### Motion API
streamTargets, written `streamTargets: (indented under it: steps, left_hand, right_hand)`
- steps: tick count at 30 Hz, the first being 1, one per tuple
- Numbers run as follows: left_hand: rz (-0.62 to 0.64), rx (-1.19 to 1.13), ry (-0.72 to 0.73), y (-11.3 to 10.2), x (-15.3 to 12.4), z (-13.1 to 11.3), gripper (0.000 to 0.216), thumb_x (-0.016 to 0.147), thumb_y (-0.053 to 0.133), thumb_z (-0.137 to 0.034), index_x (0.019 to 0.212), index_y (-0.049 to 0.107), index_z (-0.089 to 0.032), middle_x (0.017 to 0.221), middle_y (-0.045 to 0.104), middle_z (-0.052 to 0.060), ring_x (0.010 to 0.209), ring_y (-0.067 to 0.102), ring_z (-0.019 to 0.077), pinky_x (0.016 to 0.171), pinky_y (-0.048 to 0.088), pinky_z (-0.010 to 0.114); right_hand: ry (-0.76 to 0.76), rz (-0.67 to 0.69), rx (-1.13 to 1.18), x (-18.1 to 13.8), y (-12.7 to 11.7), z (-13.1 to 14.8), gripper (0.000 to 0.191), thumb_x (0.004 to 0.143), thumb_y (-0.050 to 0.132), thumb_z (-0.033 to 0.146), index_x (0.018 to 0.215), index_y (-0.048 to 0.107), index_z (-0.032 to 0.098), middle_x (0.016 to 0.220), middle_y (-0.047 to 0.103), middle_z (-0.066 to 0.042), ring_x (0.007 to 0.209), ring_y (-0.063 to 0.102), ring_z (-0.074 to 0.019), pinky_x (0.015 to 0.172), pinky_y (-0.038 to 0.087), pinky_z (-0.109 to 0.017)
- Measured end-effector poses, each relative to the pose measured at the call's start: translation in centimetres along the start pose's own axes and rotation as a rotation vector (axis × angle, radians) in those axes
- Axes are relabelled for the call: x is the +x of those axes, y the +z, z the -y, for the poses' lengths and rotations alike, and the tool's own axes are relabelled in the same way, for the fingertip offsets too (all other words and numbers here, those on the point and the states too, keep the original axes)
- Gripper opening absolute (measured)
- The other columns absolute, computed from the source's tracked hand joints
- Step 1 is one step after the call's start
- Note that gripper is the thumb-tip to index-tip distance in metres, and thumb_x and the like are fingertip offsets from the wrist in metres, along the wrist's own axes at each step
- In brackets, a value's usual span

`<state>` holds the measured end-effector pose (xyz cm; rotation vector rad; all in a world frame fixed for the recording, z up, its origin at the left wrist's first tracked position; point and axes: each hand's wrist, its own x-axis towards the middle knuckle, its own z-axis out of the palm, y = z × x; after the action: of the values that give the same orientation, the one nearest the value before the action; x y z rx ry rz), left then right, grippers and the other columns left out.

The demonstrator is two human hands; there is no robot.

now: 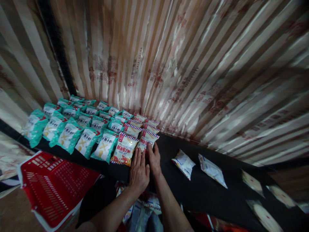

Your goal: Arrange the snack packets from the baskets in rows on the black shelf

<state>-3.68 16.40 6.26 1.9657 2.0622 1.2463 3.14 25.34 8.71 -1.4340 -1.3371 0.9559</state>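
My left hand (138, 170) lies flat on the black shelf (205, 193), fingers stretched out toward a red-and-white snack packet (123, 149). My right hand (154, 159) rests beside it, fingers flat, their tips touching another red-and-white packet (147, 139). Neither hand grips anything. To the left, rows of teal snack packets (69, 129) fill the shelf, with more red-and-white packets (141, 120) behind.
A red plastic basket (51, 188) stands low at the left. Two loose white packets (184, 163) (212, 170) lie on the shelf to the right, with blurred ones (265, 216) further right. A striped foil curtain (193, 64) hangs behind. More packets (145, 206) sit below my arms.
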Motion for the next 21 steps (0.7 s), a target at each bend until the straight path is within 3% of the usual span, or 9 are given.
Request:
streamTargets:
  steps: [11,15,21]
  left_hand:
    - [-0.020,-0.006,-0.002,0.0,0.1,0.0,0.053,0.091,0.035,-0.025,0.141,0.030,-0.007,0.151,0.023,0.016,0.141,0.017,0.0267,0.110,0.033,0.047]
    - [-0.026,0.007,-0.009,0.0,0.1,-0.1,0.051,0.091,0.036,-0.024,0.139,0.034,-0.008,0.151,0.025,0.015,0.140,0.018,0.0265,0.110,0.034,0.047]
    - [-0.010,0.016,-0.010,-0.1,0.1,-0.2,0.049,0.091,0.036,-0.022,0.137,0.036,-0.006,0.149,0.028,0.017,0.141,0.016,0.0265,0.110,0.034,0.047]
  right_hand:
    - [-0.022,0.019,0.030,0.3,0.3,-0.3,0.063,0.076,0.053,0.057,0.128,0.052,0.022,0.119,0.065,-0.006,0.109,0.058,-0.0257,0.087,0.047,-0.034]
    - [-0.035,-0.036,0.000,0.7,0.0,-0.4,0.065,0.077,0.049,0.061,0.128,0.052,0.020,0.128,0.059,-0.007,0.118,0.052,-0.0252,0.093,0.044,-0.033]
    - [0.062,-0.146,-0.001,3.2,-0.7,-0.9,0.073,0.081,0.036,0.065,0.131,0.049,0.013,0.140,0.046,-0.011,0.131,0.041,-0.0242,0.107,0.031,-0.034]
